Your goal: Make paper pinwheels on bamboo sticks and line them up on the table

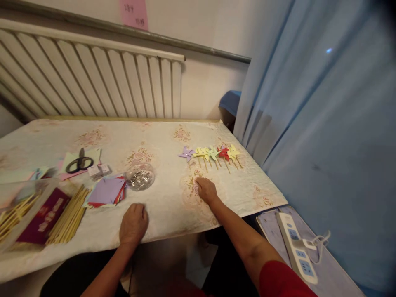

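My left hand (pixel 134 224) rests as a loose fist on the front part of the cloth-covered table, with nothing seen in it. Just beyond it lie a stack of coloured paper squares (pixel 107 191), purple on top, and a round clear dish (pixel 140 177) of small shiny metal pieces. My right hand (pixel 206 189) is closed too and touches the cloth farther right; no object shows in its fingers. Past it, a row of paper pinwheels on sticks, among them a purple pinwheel (pixel 187 154) and a red pinwheel (pixel 223 154), lies flat.
Black-handled scissors (pixel 79 164) lie on coloured paper at the left, by small clear boxes (pixel 99 170). Thin wooden sticks (pixel 68 216) and their plastic bag (pixel 41 216) fill the left front. A power strip (pixel 296 247) sits below the table's right edge, near a blue curtain (pixel 315 123).
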`<state>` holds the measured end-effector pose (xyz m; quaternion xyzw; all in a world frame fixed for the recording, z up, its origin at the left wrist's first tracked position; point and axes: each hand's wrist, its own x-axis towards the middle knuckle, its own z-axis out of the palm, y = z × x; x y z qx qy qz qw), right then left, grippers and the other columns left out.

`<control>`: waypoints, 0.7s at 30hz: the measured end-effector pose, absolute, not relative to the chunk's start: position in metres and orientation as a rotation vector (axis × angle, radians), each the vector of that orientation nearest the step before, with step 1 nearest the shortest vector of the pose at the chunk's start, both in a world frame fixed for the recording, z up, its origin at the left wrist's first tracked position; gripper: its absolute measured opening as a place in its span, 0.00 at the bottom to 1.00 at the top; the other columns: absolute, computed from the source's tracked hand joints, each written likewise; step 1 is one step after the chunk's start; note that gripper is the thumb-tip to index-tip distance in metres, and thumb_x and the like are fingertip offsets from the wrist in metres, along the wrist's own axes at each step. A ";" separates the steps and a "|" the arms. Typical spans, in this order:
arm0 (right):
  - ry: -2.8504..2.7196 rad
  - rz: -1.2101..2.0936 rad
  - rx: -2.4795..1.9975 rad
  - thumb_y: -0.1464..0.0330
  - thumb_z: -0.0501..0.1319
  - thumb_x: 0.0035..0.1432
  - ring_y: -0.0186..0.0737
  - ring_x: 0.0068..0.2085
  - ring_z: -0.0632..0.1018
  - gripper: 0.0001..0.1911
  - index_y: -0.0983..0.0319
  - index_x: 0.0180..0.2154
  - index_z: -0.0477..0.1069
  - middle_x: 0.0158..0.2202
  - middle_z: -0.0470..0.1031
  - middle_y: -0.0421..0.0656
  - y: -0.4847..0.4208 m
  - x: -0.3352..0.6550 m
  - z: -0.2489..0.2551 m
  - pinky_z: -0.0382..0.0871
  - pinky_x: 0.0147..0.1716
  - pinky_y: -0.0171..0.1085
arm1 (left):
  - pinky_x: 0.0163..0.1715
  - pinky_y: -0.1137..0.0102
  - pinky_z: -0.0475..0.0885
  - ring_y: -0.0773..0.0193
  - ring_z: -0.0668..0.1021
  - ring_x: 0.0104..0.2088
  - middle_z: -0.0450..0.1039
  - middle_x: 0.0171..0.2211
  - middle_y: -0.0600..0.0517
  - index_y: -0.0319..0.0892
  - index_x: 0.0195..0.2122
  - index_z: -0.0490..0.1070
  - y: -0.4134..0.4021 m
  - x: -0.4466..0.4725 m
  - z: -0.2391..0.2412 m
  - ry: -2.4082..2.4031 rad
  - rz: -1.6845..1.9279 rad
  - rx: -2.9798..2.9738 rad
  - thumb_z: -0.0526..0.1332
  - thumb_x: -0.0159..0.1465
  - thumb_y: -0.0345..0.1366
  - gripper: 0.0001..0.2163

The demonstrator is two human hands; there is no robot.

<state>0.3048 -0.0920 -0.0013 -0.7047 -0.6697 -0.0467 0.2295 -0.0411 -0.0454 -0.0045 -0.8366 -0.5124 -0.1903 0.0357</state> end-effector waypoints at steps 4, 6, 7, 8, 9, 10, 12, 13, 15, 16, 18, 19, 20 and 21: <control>-1.860 -0.124 -1.831 0.76 0.55 0.60 0.42 0.51 0.76 0.16 0.61 0.48 0.74 0.51 0.78 0.47 -0.098 0.278 -0.009 0.67 0.54 0.40 | 0.41 0.62 0.66 0.54 0.72 0.39 0.69 0.34 0.45 0.43 0.33 0.68 -0.051 -0.039 -0.002 -1.645 -0.561 -2.589 0.51 0.64 0.28 0.07; -1.875 -0.133 -1.778 0.76 0.55 0.59 0.43 0.53 0.76 0.16 0.62 0.47 0.75 0.52 0.77 0.48 -0.099 0.263 -0.013 0.67 0.56 0.40 | 0.41 0.62 0.66 0.54 0.72 0.40 0.69 0.34 0.45 0.42 0.33 0.68 -0.054 -0.039 -0.001 -1.686 -0.549 -2.588 0.52 0.64 0.28 0.07; -1.882 -0.137 -1.757 0.76 0.56 0.59 0.43 0.54 0.75 0.16 0.62 0.46 0.75 0.52 0.77 0.49 -0.099 0.255 -0.015 0.67 0.57 0.41 | 0.41 0.62 0.66 0.54 0.72 0.39 0.69 0.34 0.45 0.42 0.34 0.68 -0.055 -0.038 0.000 -1.700 -0.543 -2.586 0.52 0.65 0.28 0.07; -1.890 -0.142 -1.740 0.76 0.56 0.59 0.43 0.54 0.75 0.15 0.62 0.46 0.76 0.52 0.77 0.49 -0.099 0.247 -0.016 0.67 0.57 0.41 | 0.41 0.61 0.66 0.54 0.72 0.39 0.69 0.35 0.45 0.42 0.34 0.68 -0.056 -0.038 0.002 -1.714 -0.541 -2.580 0.51 0.65 0.28 0.07; -1.901 -0.144 -1.727 0.76 0.56 0.59 0.43 0.54 0.75 0.15 0.62 0.45 0.76 0.52 0.77 0.49 -0.098 0.238 -0.017 0.68 0.57 0.41 | 0.42 0.61 0.66 0.54 0.72 0.40 0.69 0.35 0.44 0.42 0.34 0.68 -0.058 -0.038 0.003 -1.730 -0.539 -2.572 0.51 0.65 0.28 0.08; -1.917 -0.145 -1.715 0.76 0.56 0.59 0.43 0.54 0.75 0.15 0.62 0.45 0.76 0.52 0.77 0.50 -0.098 0.231 -0.017 0.68 0.56 0.41 | 0.41 0.61 0.66 0.54 0.71 0.40 0.69 0.35 0.44 0.42 0.34 0.68 -0.059 -0.038 0.004 -1.742 -0.531 -2.578 0.51 0.65 0.28 0.08; -1.945 -0.150 -1.704 0.76 0.56 0.59 0.44 0.54 0.76 0.15 0.62 0.45 0.76 0.52 0.76 0.50 -0.096 0.217 -0.017 0.68 0.56 0.41 | 0.42 0.62 0.65 0.55 0.71 0.40 0.69 0.36 0.44 0.42 0.35 0.68 -0.062 -0.037 0.007 -1.773 -0.521 -2.587 0.52 0.65 0.27 0.07; -1.955 -0.152 -1.704 0.76 0.56 0.59 0.44 0.53 0.76 0.15 0.62 0.45 0.76 0.52 0.76 0.50 -0.095 0.212 -0.016 0.69 0.56 0.41 | 0.42 0.62 0.65 0.55 0.71 0.40 0.69 0.36 0.44 0.42 0.35 0.68 -0.063 -0.037 0.009 -1.786 -0.508 -2.594 0.52 0.65 0.27 0.07; -1.957 -0.160 -1.711 0.77 0.55 0.59 0.44 0.53 0.76 0.16 0.63 0.45 0.75 0.52 0.76 0.50 -0.093 0.206 -0.015 0.70 0.54 0.40 | 0.43 0.62 0.65 0.55 0.71 0.41 0.69 0.37 0.45 0.42 0.36 0.68 -0.065 -0.037 0.011 -1.807 -0.489 -2.602 0.52 0.66 0.27 0.07; -1.953 -0.165 -1.716 0.77 0.55 0.59 0.44 0.52 0.77 0.15 0.63 0.45 0.75 0.51 0.76 0.50 -0.092 0.204 -0.015 0.71 0.54 0.40 | 0.43 0.62 0.65 0.55 0.72 0.41 0.69 0.37 0.45 0.42 0.36 0.68 -0.065 -0.037 0.012 -1.815 -0.478 -2.605 0.52 0.66 0.28 0.07; -1.947 -0.176 -1.721 0.76 0.55 0.60 0.43 0.51 0.77 0.15 0.63 0.45 0.75 0.51 0.76 0.50 -0.091 0.203 -0.016 0.72 0.52 0.40 | 0.43 0.62 0.65 0.55 0.72 0.41 0.70 0.38 0.44 0.41 0.37 0.69 -0.065 -0.037 0.013 -1.822 -0.459 -2.613 0.51 0.66 0.28 0.07; -1.943 -0.182 -1.720 0.76 0.54 0.60 0.43 0.51 0.77 0.15 0.62 0.45 0.75 0.51 0.76 0.50 -0.091 0.204 -0.017 0.72 0.52 0.40 | 0.43 0.62 0.65 0.55 0.72 0.41 0.70 0.38 0.44 0.41 0.37 0.69 -0.065 -0.037 0.013 -1.817 -0.451 -2.621 0.51 0.66 0.28 0.08; -1.941 -0.189 -1.717 0.76 0.54 0.60 0.43 0.50 0.78 0.15 0.62 0.45 0.75 0.51 0.77 0.49 -0.091 0.204 -0.018 0.72 0.52 0.40 | 0.43 0.62 0.65 0.55 0.72 0.41 0.70 0.38 0.44 0.40 0.37 0.69 -0.064 -0.037 0.013 -1.810 -0.446 -2.631 0.51 0.67 0.28 0.08; -1.940 -0.196 -1.712 0.76 0.54 0.61 0.43 0.50 0.78 0.15 0.62 0.45 0.75 0.51 0.77 0.49 -0.091 0.205 -0.019 0.72 0.51 0.40 | 0.42 0.62 0.66 0.55 0.73 0.40 0.70 0.38 0.44 0.40 0.37 0.69 -0.063 -0.037 0.013 -1.803 -0.441 -2.643 0.50 0.67 0.29 0.08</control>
